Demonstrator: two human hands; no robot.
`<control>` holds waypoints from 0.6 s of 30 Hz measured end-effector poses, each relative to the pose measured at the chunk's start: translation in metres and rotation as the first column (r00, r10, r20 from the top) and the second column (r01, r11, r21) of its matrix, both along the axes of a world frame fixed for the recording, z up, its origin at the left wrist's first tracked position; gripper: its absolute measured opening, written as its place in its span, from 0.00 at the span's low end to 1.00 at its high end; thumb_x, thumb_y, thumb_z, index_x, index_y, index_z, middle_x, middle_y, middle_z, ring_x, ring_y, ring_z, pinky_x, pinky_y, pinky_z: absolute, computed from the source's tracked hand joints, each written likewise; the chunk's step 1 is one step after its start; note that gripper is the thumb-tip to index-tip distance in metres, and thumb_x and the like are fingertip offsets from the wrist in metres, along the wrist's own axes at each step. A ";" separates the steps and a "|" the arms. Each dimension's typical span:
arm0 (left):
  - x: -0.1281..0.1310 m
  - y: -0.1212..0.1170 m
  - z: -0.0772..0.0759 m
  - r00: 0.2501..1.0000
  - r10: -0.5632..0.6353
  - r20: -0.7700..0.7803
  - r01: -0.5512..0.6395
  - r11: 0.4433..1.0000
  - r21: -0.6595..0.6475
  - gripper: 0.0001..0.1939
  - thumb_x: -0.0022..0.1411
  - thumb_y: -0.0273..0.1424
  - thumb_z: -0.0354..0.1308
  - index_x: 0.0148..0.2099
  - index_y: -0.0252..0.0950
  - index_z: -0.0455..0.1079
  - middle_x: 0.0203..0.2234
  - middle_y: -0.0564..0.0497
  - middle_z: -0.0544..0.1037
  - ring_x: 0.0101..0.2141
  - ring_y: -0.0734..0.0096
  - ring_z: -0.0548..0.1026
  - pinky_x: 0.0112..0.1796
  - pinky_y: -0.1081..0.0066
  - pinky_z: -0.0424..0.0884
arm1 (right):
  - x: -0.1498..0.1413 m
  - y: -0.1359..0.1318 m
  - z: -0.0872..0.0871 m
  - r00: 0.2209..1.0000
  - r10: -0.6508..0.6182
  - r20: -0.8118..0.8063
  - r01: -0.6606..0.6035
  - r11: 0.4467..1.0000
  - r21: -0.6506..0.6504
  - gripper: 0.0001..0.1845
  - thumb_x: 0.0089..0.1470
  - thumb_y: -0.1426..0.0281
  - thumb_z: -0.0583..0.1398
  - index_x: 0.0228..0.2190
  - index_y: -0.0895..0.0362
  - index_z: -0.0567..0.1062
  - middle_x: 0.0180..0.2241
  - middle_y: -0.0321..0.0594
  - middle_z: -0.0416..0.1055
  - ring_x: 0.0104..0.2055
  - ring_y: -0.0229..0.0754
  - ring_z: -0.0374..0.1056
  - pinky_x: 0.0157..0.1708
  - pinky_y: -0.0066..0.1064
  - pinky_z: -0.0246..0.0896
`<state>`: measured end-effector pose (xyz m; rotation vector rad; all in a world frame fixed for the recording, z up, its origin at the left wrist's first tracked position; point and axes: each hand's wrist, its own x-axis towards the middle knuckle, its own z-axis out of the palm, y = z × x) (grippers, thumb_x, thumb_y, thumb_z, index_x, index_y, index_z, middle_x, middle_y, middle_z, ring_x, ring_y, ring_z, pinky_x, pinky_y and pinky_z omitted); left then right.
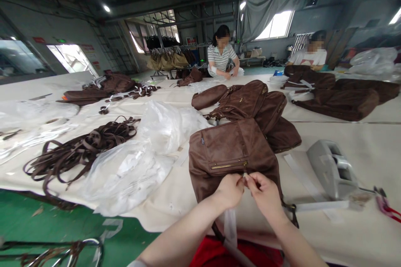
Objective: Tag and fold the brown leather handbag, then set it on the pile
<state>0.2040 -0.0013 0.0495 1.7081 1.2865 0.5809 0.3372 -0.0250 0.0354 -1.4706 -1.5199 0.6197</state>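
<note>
A brown leather-look bag [219, 144] lies on the table right in front of me, with a brass zipper [228, 166] across its pocket. At the zipper's right end, my left hand [231, 191] and my right hand [265, 192] meet with fingertips pinched together. Between them is the hanging zipper pull [245, 170], with a small whitish bit at its lower end that is too small to make out. A pale strip [230, 227] hangs below my left hand, beside the bag's strap.
Brown bags [247, 104] are piled behind mine. Left of it lie clear plastic bags [134, 175] and a heap of brown straps [90, 146]. A grey tape dispenser [332, 171] and red-handled snips [387, 206] sit at right. Two people [222, 56] work across the table.
</note>
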 end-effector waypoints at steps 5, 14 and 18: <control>-0.010 0.011 -0.004 0.885 0.057 0.463 0.214 0.833 -0.511 0.17 0.55 0.43 0.57 0.33 0.31 0.68 0.14 0.60 0.57 0.14 0.85 0.47 0.18 0.76 0.40 | 0.010 -0.002 -0.016 0.993 0.005 -0.115 -0.019 0.993 -0.117 0.22 0.55 0.53 0.56 0.21 0.56 0.72 0.17 0.33 0.64 0.20 0.36 0.57 0.21 0.27 0.51; -0.021 0.009 0.001 0.692 0.295 0.659 0.451 0.536 -0.714 0.03 0.55 0.28 0.49 0.29 0.34 0.61 0.16 0.61 0.45 0.14 0.82 0.39 0.17 0.78 0.41 | 0.003 0.011 -0.024 0.781 0.077 -0.620 -0.274 0.934 -0.229 0.21 0.50 0.50 0.61 0.27 0.56 0.75 0.22 0.36 0.70 0.26 0.40 0.66 0.28 0.29 0.61; -0.015 0.004 0.004 0.719 0.291 0.630 0.417 0.545 -0.727 0.09 0.59 0.31 0.47 0.30 0.35 0.65 0.15 0.60 0.45 0.14 0.81 0.38 0.17 0.77 0.43 | -0.001 0.010 -0.011 0.513 0.083 -0.855 -0.532 0.811 -0.241 0.24 0.49 0.49 0.61 0.35 0.57 0.79 0.37 0.45 0.76 0.43 0.47 0.70 0.48 0.37 0.62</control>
